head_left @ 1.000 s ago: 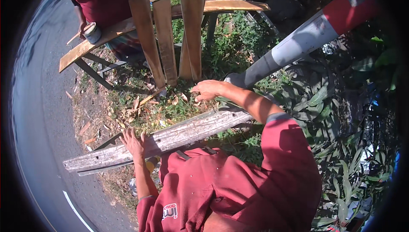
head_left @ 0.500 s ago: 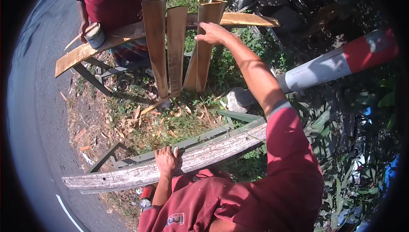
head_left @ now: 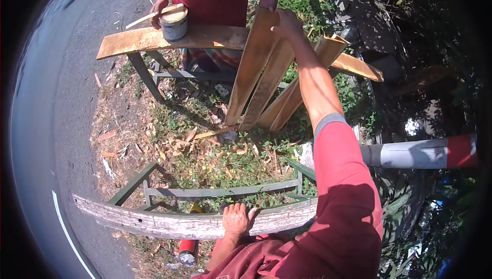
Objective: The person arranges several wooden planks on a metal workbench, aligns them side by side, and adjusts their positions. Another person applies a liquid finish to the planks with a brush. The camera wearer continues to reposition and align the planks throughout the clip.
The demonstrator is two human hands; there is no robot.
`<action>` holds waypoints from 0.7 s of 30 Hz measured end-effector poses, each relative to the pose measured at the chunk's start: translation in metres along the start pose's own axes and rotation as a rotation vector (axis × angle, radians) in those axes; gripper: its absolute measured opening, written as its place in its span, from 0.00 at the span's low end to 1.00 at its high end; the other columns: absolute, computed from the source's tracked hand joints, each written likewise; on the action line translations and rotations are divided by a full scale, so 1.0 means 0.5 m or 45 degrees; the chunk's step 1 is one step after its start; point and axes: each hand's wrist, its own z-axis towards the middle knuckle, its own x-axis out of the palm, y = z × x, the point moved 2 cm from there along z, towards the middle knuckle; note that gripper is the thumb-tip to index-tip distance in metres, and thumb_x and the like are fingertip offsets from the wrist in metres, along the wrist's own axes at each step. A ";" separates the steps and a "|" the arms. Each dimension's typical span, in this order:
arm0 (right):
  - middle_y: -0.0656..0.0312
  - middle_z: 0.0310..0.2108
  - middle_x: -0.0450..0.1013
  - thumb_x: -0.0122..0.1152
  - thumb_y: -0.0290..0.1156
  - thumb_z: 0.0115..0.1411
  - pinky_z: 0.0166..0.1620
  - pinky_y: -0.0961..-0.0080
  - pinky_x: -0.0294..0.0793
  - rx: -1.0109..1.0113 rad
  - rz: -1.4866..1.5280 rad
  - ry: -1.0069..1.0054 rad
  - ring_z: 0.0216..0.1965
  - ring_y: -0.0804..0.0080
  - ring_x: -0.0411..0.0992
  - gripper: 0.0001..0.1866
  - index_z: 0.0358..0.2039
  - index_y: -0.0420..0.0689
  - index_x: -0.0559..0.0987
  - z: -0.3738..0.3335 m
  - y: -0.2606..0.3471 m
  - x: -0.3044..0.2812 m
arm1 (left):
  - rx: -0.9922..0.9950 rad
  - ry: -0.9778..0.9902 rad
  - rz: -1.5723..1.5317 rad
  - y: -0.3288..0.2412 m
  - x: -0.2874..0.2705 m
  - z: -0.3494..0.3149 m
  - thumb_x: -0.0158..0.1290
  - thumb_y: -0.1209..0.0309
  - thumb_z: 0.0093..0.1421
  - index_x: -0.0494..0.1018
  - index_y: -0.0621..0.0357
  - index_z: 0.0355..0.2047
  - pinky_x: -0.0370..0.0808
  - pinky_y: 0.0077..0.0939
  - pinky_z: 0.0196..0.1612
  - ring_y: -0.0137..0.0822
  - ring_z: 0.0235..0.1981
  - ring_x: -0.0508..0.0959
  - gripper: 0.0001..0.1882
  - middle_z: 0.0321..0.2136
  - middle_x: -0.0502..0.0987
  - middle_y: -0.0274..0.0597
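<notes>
Right hand: the right hand is stretched out to about 12 o'clock, fingers curled over the top end of the leaning planks; how tight the pinch is can't be told.

Left hand: the left hand is laid flat at 6 o'clock on the weathered grey board, fingers pressed together and wrapped on its top edge.

Planks: four or so bare wood strips are propped steeply against the far plank bench, feet dug into the grass and chips at centre.

Risk: the stack could probably be tipped or fanned out if only one strip gets pulled, since they're leaned on each other. With a long reach and weight put on the grey board, balance could easily be lost too.

Around: a paint tin with a stick on it is held at 11 o'clock by another person's hand.

In the way: a green metal frame sits between body and planks; a red-and-white pole is parked at 3 o'clock.
</notes>
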 end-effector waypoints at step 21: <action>0.53 0.40 0.73 0.69 0.52 0.51 0.44 0.61 0.72 -0.575 1.360 1.173 0.40 0.60 0.72 0.31 0.47 0.40 0.76 -0.980 0.322 -0.078 | -1.017 0.713 -1.692 0.182 -0.067 0.116 0.53 0.62 0.64 0.69 0.73 0.53 0.77 0.39 0.52 0.47 0.48 0.78 0.26 0.48 0.76 0.59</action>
